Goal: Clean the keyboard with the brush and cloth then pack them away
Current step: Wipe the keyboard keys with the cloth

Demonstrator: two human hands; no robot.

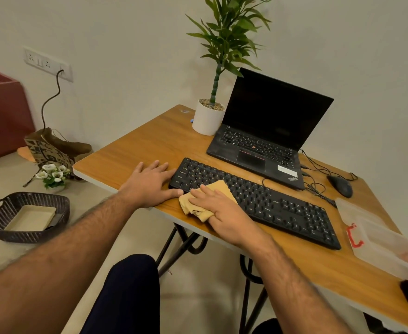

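Note:
A long black keyboard (265,201) lies slantwise on the wooden table (145,143). My right hand (220,210) presses a crumpled yellow cloth (220,189) flat against the keyboard's near left corner, fingers straight over it. My left hand (150,184) rests flat on the table at the keyboard's left end, its thumb against the front corner and its fingertips touching the side. No brush shows in view.
An open black laptop (265,141) and a potted plant (209,119) stand behind the keyboard. A mouse (340,185) with cables lies right of it. A clear plastic box (376,235) with a red clip sits at the right. A woven basket (27,216) stands on the floor at the left.

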